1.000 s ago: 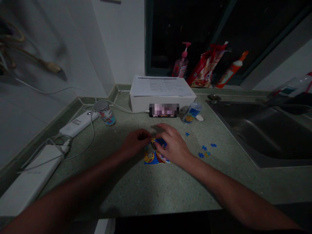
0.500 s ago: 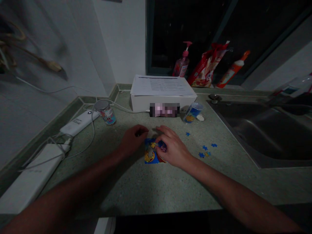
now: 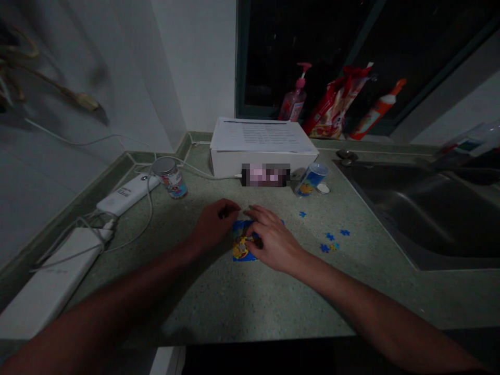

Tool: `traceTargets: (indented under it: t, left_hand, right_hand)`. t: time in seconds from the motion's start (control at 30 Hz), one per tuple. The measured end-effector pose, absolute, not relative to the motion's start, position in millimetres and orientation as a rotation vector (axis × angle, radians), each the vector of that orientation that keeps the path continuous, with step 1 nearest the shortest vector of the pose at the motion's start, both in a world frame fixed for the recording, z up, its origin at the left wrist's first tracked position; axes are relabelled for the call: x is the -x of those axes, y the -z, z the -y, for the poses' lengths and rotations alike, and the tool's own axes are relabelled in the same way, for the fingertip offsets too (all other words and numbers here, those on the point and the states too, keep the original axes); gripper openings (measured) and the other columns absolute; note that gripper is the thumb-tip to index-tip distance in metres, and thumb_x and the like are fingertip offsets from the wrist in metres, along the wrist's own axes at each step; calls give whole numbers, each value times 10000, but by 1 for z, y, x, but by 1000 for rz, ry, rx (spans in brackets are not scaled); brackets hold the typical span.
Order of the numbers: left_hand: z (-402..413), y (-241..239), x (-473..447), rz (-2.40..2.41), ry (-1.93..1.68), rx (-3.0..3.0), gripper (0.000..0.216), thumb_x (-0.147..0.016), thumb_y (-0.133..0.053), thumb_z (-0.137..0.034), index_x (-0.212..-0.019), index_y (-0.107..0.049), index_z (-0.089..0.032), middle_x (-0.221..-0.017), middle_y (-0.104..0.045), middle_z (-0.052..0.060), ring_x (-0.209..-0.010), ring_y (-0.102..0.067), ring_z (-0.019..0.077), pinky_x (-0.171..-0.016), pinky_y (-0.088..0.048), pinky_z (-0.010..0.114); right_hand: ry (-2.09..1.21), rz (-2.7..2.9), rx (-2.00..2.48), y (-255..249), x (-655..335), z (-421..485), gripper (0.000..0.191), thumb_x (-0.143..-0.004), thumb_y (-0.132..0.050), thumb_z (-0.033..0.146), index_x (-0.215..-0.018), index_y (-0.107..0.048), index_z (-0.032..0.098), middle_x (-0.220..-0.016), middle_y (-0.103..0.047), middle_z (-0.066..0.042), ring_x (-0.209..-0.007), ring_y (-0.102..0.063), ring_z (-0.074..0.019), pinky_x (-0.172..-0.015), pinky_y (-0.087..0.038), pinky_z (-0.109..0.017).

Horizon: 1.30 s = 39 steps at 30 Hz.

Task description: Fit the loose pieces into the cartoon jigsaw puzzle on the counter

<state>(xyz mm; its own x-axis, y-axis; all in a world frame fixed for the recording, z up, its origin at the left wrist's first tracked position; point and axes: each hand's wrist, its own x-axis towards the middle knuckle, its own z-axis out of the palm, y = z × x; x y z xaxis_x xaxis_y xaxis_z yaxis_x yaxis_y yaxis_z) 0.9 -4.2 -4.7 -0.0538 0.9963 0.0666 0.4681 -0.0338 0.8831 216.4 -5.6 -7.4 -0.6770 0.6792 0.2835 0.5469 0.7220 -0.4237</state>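
A small jigsaw puzzle (image 3: 242, 241) of blue and yellow pieces lies on the speckled green countertop (image 3: 219, 297), partly assembled. My right hand (image 3: 274, 240) rests on its right half, fingers spread, hiding much of it. My left hand (image 3: 216, 224) sits curled just to its left, and its fingertips are out of sight. I cannot tell whether that hand holds a small piece. Several loose blue puzzle pieces (image 3: 330, 239) lie to the right of my right hand.
A white box (image 3: 263, 156) topped with a printed sheet stands behind the puzzle, with a small blue can (image 3: 311, 178) and a patterned can (image 3: 170, 178) on either side. White power bricks and cables lie at the left. A steel sink (image 3: 414, 213) is set in at the right.
The puzzle has shifted slightly, and my right hand now covers more of it. My left hand has moved a little away from the puzzle. The view has drifted slightly.
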Motion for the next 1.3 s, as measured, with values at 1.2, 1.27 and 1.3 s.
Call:
traceTargets:
  t: [1.2,1.27,1.3]
  left_hand:
    - [6,2,-3,-1592,-1018,-1567,143,-836,-651,-252,-926,-756,-211,-879,-796,39,-815,-727,212,-766,-550,335]
    - [6,3,-3,-1587,-1018,-1570,149,-841,-650,-248,-938,-757,-211,-881,-797,34,-822,-725,209,-771,-548,333]
    - [6,3,-3,-1587,-1013,-1569,149,-843,-650,-247,-941,-757,-212,-881,-797,33,-821,-724,208,-771,-547,332]
  right_hand:
    - [-495,2540,962,3,-216,10,124,-854,-793,139,-928,-716,203,-1495,-649,-163,-1540,-460,-379,-1233,-427,-641]
    - [-503,2541,948,2,-217,11,122,-863,-787,142,-941,-717,203,-1497,-647,-162,-1545,-455,-376,-1231,-428,-642]
    - [-504,2540,939,2,-217,11,125,-863,-789,145,-943,-715,205,-1498,-646,-157,-1546,-454,-373,-1231,-429,-642]
